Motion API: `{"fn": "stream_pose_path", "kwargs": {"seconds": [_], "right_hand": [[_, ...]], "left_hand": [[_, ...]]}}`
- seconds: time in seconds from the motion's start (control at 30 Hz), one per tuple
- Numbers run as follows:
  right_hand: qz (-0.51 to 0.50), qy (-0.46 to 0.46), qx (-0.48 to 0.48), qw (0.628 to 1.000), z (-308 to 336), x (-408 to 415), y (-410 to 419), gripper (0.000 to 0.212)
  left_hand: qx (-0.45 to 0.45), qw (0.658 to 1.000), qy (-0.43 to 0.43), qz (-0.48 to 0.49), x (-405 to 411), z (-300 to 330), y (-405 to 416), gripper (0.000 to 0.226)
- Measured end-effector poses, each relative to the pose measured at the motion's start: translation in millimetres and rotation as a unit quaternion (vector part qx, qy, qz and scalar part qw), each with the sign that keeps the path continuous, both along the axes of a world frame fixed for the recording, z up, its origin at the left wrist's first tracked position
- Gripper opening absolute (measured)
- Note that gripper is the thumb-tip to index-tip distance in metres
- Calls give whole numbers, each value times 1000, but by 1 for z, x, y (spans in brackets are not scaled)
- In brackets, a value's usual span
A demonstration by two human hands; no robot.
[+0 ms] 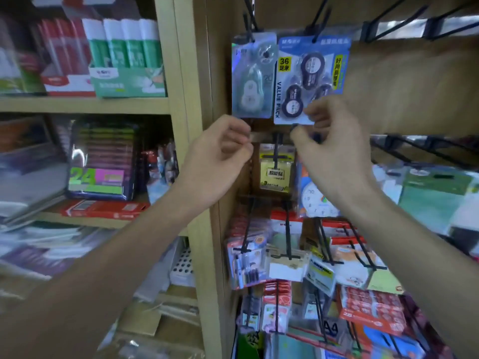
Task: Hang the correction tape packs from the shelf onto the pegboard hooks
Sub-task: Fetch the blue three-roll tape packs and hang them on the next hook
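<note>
Two correction tape packs hang side by side on black pegboard hooks (319,20) at the top. The left one is a pale single-tape pack (252,79). The right one is a blue value pack (311,73) holding three dark tapes. My right hand (334,146) is raised at the value pack's lower right corner, with curled fingers over the corner and the thumb just beneath it. My left hand (220,151) hovers just below the pale pack, fingers curled toward the thumb, holding nothing I can see.
Empty black hooks (404,22) stick out at the upper right. Lower hooks carry sticky notes (276,172) and several other stationery packs. A wooden shelf unit (178,104) on the left holds glue sticks (124,55) and pen sets.
</note>
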State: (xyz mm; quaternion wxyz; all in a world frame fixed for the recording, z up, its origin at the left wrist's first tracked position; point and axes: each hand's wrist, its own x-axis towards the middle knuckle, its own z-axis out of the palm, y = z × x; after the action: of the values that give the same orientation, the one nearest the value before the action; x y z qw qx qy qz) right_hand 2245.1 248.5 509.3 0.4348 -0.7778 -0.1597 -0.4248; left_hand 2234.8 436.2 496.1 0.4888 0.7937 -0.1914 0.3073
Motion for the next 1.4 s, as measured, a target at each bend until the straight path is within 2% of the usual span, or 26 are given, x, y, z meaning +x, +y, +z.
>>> {"fn": "stream_pose_path", "kwargs": {"seconds": [0.1, 0.17, 0.3, 0.4, 0.47, 0.63, 0.67, 0.7, 0.77, 0.87, 0.93, 1.0, 1.07, 1.13, 1.17, 1.27, 1.33, 1.4], "right_hand": [[58, -30, -22, 998, -46, -31, 41, 18], [110, 2, -21, 994, -82, -45, 67, 16], [181, 152, 1, 972, -173, -56, 127, 14], [192, 264, 15, 945, -250, -61, 173, 13], [200, 359, 13, 911, -300, -69, 202, 10], [162, 557, 9, 814, -419, -92, 277, 9], [146, 593, 20, 791, -446, -96, 293, 9], [126, 630, 29, 766, -470, -99, 309, 13], [85, 687, 33, 720, -521, -106, 339, 35], [45, 762, 88, 640, -597, -116, 371, 43], [19, 792, 137, 595, -645, -122, 382, 42], [-11, 816, 184, 548, -686, -124, 392, 28], [-46, 834, 229, 500, -725, -122, 400, 39], [-68, 841, 256, 471, -759, -120, 407, 50], [-77, 842, 267, 462, -776, -119, 410, 55], [-108, 832, 293, 459, -821, -114, 416, 71], [-138, 822, 302, 462, -849, -113, 419, 81], [-163, 802, 324, 474, -876, -113, 419, 86]], "left_hand": [[4, 1000, -1, 7, -25, -42, 27, 17], [7, 999, 32, 8, -40, -75, 48, 10], [-33, 986, 164, 5, -67, -163, 102, 13], [-29, 962, 269, 37, -83, -241, 152, 30], [-42, 937, 340, 65, -92, -292, 189, 36], [-84, 861, 490, 104, -126, -412, 279, 7], [-99, 847, 509, 122, -132, -442, 299, 8], [-105, 833, 527, 133, -137, -461, 315, 14], [-102, 800, 571, 154, -146, -505, 346, 14], [-97, 740, 634, 203, -153, -571, 388, 23], [-66, 713, 668, 203, -153, -620, 411, 55], [-63, 687, 695, 201, -150, -674, 432, 77], [-77, 674, 700, 223, -143, -727, 448, 94], [-107, 674, 692, 237, -133, -754, 453, 107], [-112, 666, 698, 237, -128, -762, 452, 106], [-83, 651, 715, 240, -120, -802, 456, 82], [-49, 641, 724, 250, -118, -826, 459, 83], [-14, 630, 731, 262, -118, -852, 464, 93]]}}
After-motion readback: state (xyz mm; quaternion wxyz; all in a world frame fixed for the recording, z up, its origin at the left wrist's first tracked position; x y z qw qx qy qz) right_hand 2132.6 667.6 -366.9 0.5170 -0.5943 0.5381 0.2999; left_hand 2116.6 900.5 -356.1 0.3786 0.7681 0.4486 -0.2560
